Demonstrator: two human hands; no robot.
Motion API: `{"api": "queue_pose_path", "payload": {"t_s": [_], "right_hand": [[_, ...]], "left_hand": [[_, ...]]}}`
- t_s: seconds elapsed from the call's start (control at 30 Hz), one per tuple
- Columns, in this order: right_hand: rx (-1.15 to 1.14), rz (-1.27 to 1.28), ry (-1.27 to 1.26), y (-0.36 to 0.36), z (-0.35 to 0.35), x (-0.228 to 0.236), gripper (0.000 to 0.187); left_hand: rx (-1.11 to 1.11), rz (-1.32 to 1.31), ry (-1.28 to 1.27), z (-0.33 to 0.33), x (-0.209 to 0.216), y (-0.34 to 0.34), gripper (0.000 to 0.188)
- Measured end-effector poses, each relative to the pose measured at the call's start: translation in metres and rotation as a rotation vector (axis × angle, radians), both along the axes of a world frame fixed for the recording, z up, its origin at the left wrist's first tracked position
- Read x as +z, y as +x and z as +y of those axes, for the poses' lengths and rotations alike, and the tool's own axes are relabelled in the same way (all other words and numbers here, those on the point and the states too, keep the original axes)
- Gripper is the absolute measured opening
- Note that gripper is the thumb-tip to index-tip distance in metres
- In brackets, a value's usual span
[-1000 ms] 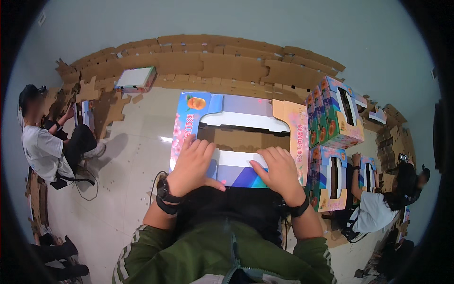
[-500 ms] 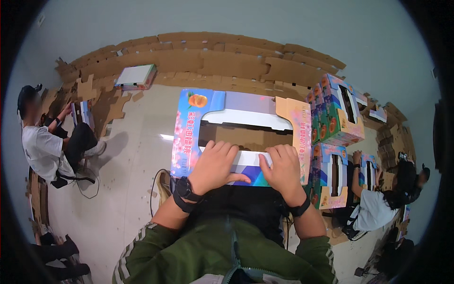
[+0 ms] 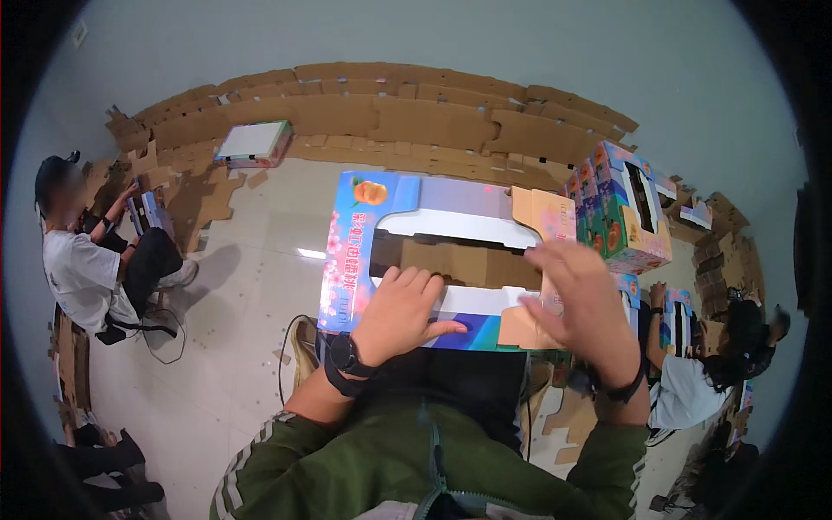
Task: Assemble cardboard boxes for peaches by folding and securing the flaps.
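Note:
A colourful fruit carton with peach and blossom prints sits in front of me. Its top has a wide opening with white inner edges, showing brown cardboard inside. My left hand grips the near top panel, fingers over the edge of the opening and thumb stretched along the panel. Over the carton's right end is my right hand, a little blurred, thumb and fingers apart around the peach-coloured end flap. Whether its fingertips touch the flap I cannot tell.
Stacked finished cartons stand close on the right. A person in a white shirt works below them, another sits at the far left with a carton. Flattened cardboard lines the wall. A white-topped carton lies on the floor.
My right hand has let go of the near panel and moved right and up to the carton's right end. My left hand keeps its hold. The carton sits slightly lower in view.

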State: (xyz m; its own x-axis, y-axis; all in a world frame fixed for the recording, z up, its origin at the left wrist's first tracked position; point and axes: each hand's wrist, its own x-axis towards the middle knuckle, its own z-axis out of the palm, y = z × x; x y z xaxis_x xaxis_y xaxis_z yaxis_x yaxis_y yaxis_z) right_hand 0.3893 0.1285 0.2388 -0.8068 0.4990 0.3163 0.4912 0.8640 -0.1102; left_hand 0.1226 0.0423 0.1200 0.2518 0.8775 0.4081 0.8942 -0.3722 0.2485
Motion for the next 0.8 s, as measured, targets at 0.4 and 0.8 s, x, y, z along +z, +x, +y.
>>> {"api": "queue_pose_path", "payload": {"t_s": [0.4,0.8], "right_hand": [[-0.116,-0.121,0.097,-0.033,0.098,-0.072,0.101],[-0.217,-0.381,0.33,-0.043,0.1,-0.079,0.099]], "left_hand": [[0.006,-0.007,0.005,-0.001,-0.001,0.003,0.072],[0.0,0.013,0.017,0.001,-0.001,0.0,0.065]]}}
